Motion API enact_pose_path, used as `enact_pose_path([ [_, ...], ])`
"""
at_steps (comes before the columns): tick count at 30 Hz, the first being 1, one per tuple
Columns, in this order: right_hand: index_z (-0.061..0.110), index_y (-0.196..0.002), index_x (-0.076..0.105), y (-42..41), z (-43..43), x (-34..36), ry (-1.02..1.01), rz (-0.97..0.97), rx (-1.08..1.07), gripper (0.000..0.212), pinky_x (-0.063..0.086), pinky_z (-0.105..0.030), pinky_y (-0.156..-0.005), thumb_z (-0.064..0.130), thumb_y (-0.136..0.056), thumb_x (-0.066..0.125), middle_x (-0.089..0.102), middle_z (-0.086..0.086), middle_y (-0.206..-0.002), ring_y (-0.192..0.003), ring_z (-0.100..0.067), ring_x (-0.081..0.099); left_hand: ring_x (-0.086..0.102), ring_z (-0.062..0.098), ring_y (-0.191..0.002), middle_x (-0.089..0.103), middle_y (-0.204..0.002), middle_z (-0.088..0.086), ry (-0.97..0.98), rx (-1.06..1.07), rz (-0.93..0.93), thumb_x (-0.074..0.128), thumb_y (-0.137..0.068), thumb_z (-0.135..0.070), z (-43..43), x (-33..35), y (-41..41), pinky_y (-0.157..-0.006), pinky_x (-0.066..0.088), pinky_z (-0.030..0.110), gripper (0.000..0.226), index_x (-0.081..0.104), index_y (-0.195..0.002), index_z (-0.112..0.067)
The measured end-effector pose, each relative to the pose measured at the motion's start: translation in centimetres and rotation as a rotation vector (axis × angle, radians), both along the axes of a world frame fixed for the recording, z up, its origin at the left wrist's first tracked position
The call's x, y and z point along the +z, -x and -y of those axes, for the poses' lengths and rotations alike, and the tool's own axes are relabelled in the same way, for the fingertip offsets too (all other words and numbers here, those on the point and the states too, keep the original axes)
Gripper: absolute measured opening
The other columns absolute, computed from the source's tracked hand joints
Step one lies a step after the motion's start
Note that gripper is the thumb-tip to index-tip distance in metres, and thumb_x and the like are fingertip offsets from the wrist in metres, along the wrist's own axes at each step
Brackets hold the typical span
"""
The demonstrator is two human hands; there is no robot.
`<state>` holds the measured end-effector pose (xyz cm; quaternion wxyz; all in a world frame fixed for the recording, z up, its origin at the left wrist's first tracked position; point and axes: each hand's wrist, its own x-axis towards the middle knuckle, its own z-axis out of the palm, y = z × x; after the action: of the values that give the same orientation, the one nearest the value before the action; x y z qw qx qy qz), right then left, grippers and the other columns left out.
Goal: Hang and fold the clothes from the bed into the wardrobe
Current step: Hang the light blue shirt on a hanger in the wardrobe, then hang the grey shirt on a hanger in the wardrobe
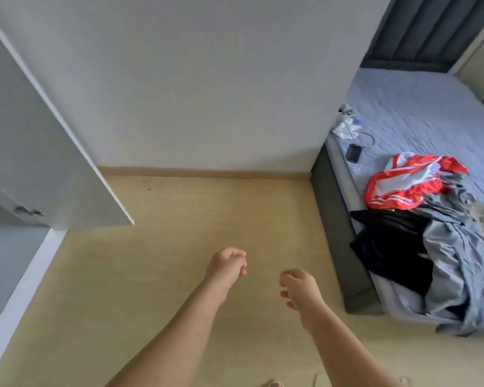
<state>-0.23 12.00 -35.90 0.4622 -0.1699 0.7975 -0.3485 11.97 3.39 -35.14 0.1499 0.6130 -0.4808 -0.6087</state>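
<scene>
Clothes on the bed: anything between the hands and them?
Nothing visible. The left hand and right hand hold nothing, above the floor. The clothes lie heaped at the near corner of the bed, to the right, with only open floor between.

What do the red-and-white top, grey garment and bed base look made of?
Red-and-white top: likely glossy synthetic sportswear knit; bright sheen, soft folds.
Grey garment: probably thin smooth woven cloth; fine sharp creases, faint sheen.
Bed base: dark grey, matte, seemingly fabric-upholstered; too blurred to confirm.
</scene>
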Motion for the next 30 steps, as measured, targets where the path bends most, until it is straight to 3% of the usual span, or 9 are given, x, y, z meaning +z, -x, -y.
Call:
enact_pose_path([
  [4, 0.012, -0.076, 0.048, 8.9, -7.0, -0.4, -0.004, -0.03, -0.215, 0.014, 0.034, -0.028, -0.064, 0.005, -0.085, 0.042, 0.049, -0.004, -0.071, -0.07, -0.021, 0.045, 0.053, 0.009, -0.058, 0.057, -0.069, -0.004, -0.029, -0.171, -0.002, 0.045, -0.09, -0.007, -4.4, -0.5, 10.1, -0.049, 0.033, 0.02, 0.021, 0.056, -0.079, -0.022],
  [12, 0.022, -0.058, 0.029, 17.9, -13.9, -1.0, 0.003, -0.011, -0.472, 0.026, 0.019, -0.032, -0.065, 0.003, -0.071, 0.039, 0.027, -0.005, -0.069, -0.072, -0.019, 0.029, 0.056, 0.01, -0.066, 0.06, -0.076, -0.004, 0.013, -0.493, 0.021, 0.045, -0.092, -0.012, -9.0, 0.2, 23.5, -0.056, 0.039, 0.022, 0.02, 0.057, -0.082, -0.024],
  [14, 0.006, -0.053, 0.043, 19.9, -14.6, -1.6, -0.013, 0.005, -0.521, 0.017, 0.018, -0.029, -0.062, 0.006, -0.069, 0.04, 0.029, -0.004, -0.069, -0.072, -0.019, 0.03, 0.057, 0.011, -0.069, 0.061, -0.079, -0.003, 0.014, -0.553, 0.028, 0.045, -0.092, -0.011, -9.2, 0.1, 26.3, -0.058, 0.04, 0.022, 0.021, 0.057, -0.082, -0.024],
  [16, -0.018, -0.091, 0.052, 22.3, -15.1, -2.3, -0.015, 0.024, -0.599, 0.028, 0.019, -0.027, -0.059, 0.003, -0.075, 0.042, 0.035, -0.004, -0.074, -0.073, -0.018, 0.033, 0.058, 0.012, -0.072, 0.062, -0.082, -0.002, 0.008, -0.593, 0.041, 0.044, -0.093, -0.012, -8.9, -0.3, 29.4, -0.06, 0.042, 0.023, 0.02, 0.058, -0.085, -0.024],
  [17, -0.019, -0.09, 0.051, 23.9, -15.1, -2.4, -0.007, 0.029, -0.632, 0.027, 0.018, -0.028, -0.059, 0.002, -0.076, 0.042, 0.035, -0.004, -0.073, -0.072, -0.018, 0.033, 0.058, 0.012, -0.073, 0.062, -0.082, -0.002, 0.005, -0.61, 0.045, 0.044, -0.093, -0.012, -8.6, -0.6, 31.1, -0.062, 0.043, 0.024, 0.019, 0.058, -0.087, -0.023],
  [19, 0.005, -0.054, 0.042, 26.9, -14.4, -2.3, -0.012, 0.02, -0.651, 0.017, 0.013, -0.032, -0.061, 0.004, -0.071, 0.04, 0.028, -0.004, -0.066, -0.065, -0.017, 0.025, 0.057, 0.012, -0.072, 0.061, -0.081, -0.003, -0.002, -0.648, 0.04, 0.042, -0.092, -0.01, -7.8, -0.7, 34.4, -0.063, 0.042, 0.024, 0.02, 0.059, -0.09, -0.021],
  [20, 0.02, -0.048, 0.031, 28.9, -13.7, -2.6, -0.012, 0.015, -0.666, 0.029, 0.012, -0.034, -0.062, 0.003, -0.071, 0.039, 0.024, -0.002, -0.062, -0.063, -0.016, 0.021, 0.056, 0.011, -0.071, 0.06, -0.081, -0.003, -0.008, -0.667, 0.028, 0.041, -0.092, -0.009, -7.3, -0.8, 36.4, -0.062, 0.042, 0.023, 0.02, 0.058, -0.091, -0.02],
  [24, 0.024, -0.05, 0.019, 35.0, -10.4, -2.6, -0.038, 0.04, -0.67, 0.039, 0.01, -0.03, -0.056, -0.002, -0.076, 0.034, 0.018, 0.002, -0.055, -0.052, -0.015, 0.016, 0.051, 0.007, -0.063, 0.056, -0.079, -0.002, -0.033, -0.693, 0.037, 0.038, -0.093, -0.006, -4.5, -0.3, 43.5, -0.056, 0.038, 0.019, 0.021, 0.056, -0.095, -0.016],
  [30, 0.021, -0.059, 0.031, 43.3, -7.9, -2.3, -0.01, 0.09, -0.799, 0.032, 0.02, -0.024, -0.053, 0.0, -0.082, 0.037, 0.025, 0.003, -0.06, -0.055, -0.015, 0.021, 0.055, 0.009, -0.067, 0.06, -0.087, -0.001, -0.018, -0.77, 0.099, 0.039, -0.092, -0.01, -1.5, -1.4, 53.5, -0.053, 0.04, 0.018, 0.021, 0.058, -0.095, -0.019],
])
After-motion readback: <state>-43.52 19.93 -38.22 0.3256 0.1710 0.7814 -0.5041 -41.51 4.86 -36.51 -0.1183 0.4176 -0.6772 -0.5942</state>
